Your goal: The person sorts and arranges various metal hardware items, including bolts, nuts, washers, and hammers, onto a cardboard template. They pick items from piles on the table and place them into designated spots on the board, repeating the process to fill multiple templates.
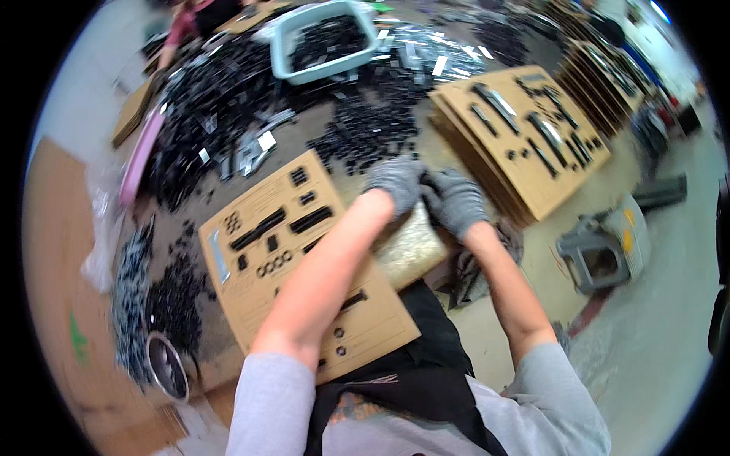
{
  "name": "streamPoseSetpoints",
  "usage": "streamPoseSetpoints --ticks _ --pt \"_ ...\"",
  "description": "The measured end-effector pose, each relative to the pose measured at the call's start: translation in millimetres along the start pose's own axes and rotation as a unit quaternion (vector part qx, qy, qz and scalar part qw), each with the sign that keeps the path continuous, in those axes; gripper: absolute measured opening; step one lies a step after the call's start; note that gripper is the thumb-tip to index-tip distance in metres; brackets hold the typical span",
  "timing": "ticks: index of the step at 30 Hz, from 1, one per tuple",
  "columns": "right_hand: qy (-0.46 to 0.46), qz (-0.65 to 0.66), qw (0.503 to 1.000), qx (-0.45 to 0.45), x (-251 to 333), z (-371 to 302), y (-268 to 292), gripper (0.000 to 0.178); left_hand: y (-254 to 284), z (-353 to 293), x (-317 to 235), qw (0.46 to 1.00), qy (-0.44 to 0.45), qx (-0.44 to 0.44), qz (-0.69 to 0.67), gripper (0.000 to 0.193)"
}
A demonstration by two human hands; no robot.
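My gloved left hand [395,185] and gloved right hand [456,204] meet in the middle, both in grey gloves with the fingers bent inward. Anything they pinch is too small and blurred to make out. Below them lies a shiny, pale yellowish block or packet [413,247]. Just beyond my left hand spreads a heap of small black parts [372,125]. Under my left forearm is a cardboard sheet [304,243] carrying black bolts, nuts, rings and a silver flat piece; the forearm covers part of it.
A stack of cardboard sheets [525,171] with fixed hardware stands at right. Behind are a pale blue tub [285,64] of black parts and a large dark heap [205,114]. A metal bowl [166,368] sits lower left, a grey-yellow machine [601,247] right. Another person's arm [171,45] shows far left.
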State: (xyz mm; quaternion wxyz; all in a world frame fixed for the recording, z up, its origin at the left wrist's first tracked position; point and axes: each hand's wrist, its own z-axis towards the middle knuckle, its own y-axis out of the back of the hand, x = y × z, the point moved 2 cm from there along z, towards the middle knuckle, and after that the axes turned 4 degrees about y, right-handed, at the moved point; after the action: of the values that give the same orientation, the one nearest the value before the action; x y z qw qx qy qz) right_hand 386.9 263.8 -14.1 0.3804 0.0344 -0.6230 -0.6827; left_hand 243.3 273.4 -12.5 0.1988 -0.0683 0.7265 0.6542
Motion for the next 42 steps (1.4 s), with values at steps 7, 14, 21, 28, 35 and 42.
streamPoseSetpoints --ticks 7,14,21,28,35,42 --pt "0.041 -0.078 0.996 0.024 -7 -12 6 0.017 -2 11 -21 0.996 -0.034 0.018 0.085 0.029" --pt "-0.021 0.099 0.993 0.059 -6 -1 8 0.016 29 -55 17 0.995 -0.027 -0.082 -0.042 0.022" --pt "0.111 0.284 0.946 0.108 133 5 4 0.019 123 -274 127 0.973 0.143 -0.135 -0.125 0.015" --pt "0.342 0.083 0.925 0.143 273 4 -79 0.016 99 -344 166 0.972 0.196 -0.131 -0.021 0.020" --pt "0.329 -0.054 0.918 0.216 299 10 -119 0.018 86 -331 167 0.969 0.222 -0.104 0.014 0.021" --pt "0.314 -0.065 0.921 0.223 297 11 -122 0.019 82 -329 173 0.976 0.193 -0.103 -0.014 0.024"
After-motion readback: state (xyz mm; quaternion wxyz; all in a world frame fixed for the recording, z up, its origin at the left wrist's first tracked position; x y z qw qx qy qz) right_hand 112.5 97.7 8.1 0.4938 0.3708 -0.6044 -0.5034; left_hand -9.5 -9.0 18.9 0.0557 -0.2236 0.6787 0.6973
